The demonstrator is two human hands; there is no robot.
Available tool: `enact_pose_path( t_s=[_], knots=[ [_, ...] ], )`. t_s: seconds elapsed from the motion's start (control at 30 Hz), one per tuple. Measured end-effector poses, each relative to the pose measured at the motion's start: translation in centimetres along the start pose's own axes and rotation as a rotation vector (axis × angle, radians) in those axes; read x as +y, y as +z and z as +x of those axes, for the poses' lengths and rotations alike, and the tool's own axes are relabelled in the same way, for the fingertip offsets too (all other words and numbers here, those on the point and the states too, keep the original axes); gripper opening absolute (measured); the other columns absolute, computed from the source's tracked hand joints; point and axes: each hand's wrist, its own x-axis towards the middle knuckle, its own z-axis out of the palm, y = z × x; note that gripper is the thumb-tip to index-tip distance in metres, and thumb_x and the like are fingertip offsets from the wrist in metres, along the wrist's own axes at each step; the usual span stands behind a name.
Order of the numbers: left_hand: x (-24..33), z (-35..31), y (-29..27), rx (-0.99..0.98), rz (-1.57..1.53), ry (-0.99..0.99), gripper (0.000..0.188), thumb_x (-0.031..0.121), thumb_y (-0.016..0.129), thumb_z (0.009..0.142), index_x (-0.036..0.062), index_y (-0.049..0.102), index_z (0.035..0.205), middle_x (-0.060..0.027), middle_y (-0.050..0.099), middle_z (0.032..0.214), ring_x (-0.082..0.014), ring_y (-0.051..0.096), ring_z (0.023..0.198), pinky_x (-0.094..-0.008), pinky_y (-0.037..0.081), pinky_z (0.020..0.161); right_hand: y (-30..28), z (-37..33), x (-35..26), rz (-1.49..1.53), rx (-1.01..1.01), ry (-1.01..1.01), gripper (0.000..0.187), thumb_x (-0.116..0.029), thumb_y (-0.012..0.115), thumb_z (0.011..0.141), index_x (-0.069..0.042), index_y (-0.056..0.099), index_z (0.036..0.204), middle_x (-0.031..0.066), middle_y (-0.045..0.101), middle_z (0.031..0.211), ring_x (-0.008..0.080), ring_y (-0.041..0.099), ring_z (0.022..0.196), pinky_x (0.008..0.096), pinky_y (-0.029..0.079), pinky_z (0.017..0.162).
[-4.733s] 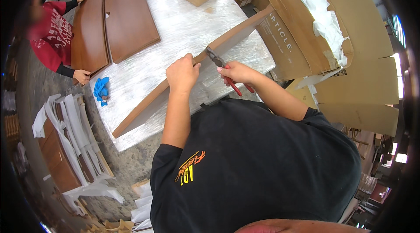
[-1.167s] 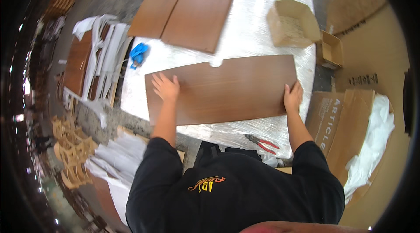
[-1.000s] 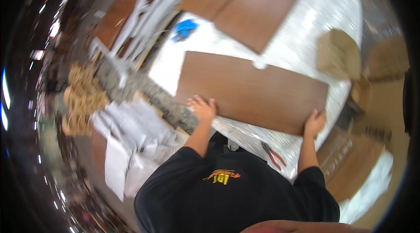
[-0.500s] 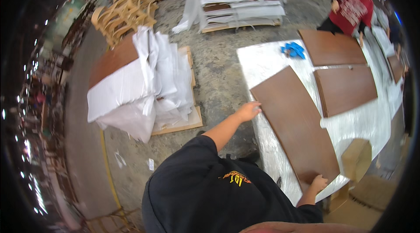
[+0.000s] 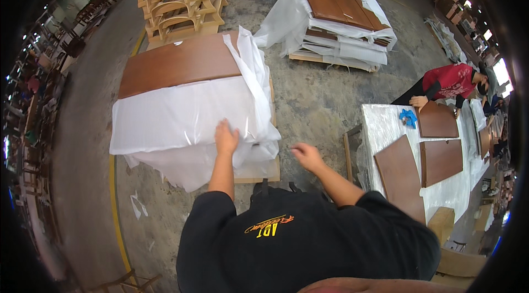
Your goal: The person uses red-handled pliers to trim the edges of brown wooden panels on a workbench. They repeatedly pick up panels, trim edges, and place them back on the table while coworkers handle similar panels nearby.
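Note:
My left hand [image 5: 226, 138] is open above the white foam sheet [image 5: 176, 108] that drapes over a stack of wooden panels. I cannot tell whether its fingertips touch the sheet. A bare brown wooden panel [image 5: 182, 64] lies on top of this stack, behind the foam. To the right of the stack, my right hand [image 5: 308, 157] hangs over the floor, its fingers loosely bent and nothing in them. On the wrapped table at the right lies the brown panel [image 5: 400, 174], apart from both my hands.
The table [image 5: 380, 119], covered in clear film, also bears two smaller panels [image 5: 441, 161] and a blue crumpled cloth [image 5: 408, 118]. A person in red [image 5: 449, 83] leans over its far end. Another panel stack [image 5: 341, 50] and curved wooden frames [image 5: 176, 4] stand farther back.
My hands have left the brown panel on the table. I have turned left, and both hands are now near the foam-covered stack. The co-worker now bends over the table with hands at a panel.

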Motion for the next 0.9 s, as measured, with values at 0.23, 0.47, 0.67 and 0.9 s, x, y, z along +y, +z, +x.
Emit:
enact_pose_path(
  t_s=[0.23, 0.47, 0.67, 0.9],
  knots=[
    [-0.3, -1.7, 1.6, -0.177, 0.151, 0.032, 0.096, 0.048, 0.074, 0.088, 0.0089, 0.03, 0.164, -0.028, 0.013, 0.171, -0.0473, 0.008, 0.159, -0.0616, 0.009, 0.126, 8.3, 21.3, -17.6, -0.426, -0.293, -0.57, 0.062, -0.027, 0.069, 0.093, -0.006, 0.049, 0.148, 0.0217, 0.046, 0.157, 0.0389, 0.048, 0.142, 0.0444, 0.042, 0.116],
    [-0.8, -1.3, 0.2, -0.208, 0.051, -0.01, 0.08, 0.041, 0.071, 0.093, 0.0184, 0.037, 0.162, -0.0186, 0.02, 0.172, -0.0403, 0.014, 0.159, -0.0561, 0.014, 0.127, 7.0, 40.9, -17.4, -0.519, -0.167, -0.461, 0.083, -0.045, 0.067, 0.095, -0.004, 0.035, 0.159, 0.0255, 0.024, 0.168, 0.0416, 0.02, 0.158, 0.0557, 0.02, 0.126],
    [3.2, 1.0, -0.3, -0.008, 0.006, -0.227, 0.054, 0.026, 0.069, 0.095, 0.0117, 0.059, 0.145, -0.0215, 0.042, 0.161, -0.0404, 0.036, 0.151, -0.054, 0.028, 0.123, 5.6, 51.9, -9.0, -0.404, 0.024, -0.583, 0.074, -0.046, 0.062, 0.098, -0.002, 0.043, 0.155, 0.0254, 0.039, 0.162, 0.0385, 0.039, 0.15, 0.0524, 0.032, 0.121],
    [11.5, 16.2, 1.0, 0.39, -0.294, -0.575, 0.023, 0.009, 0.064, 0.095, -0.0031, 0.071, 0.113, -0.0239, 0.072, 0.116, -0.035, 0.072, 0.104, -0.0419, 0.056, 0.094, -0.5, 58.1, 3.8, -0.511, -0.989, 0.368, 0.036, -0.025, 0.062, 0.096, 0.005, 0.071, 0.114, 0.0261, 0.072, 0.104, 0.0403, 0.071, 0.102, 0.0494, 0.054, 0.089]
  ],
)
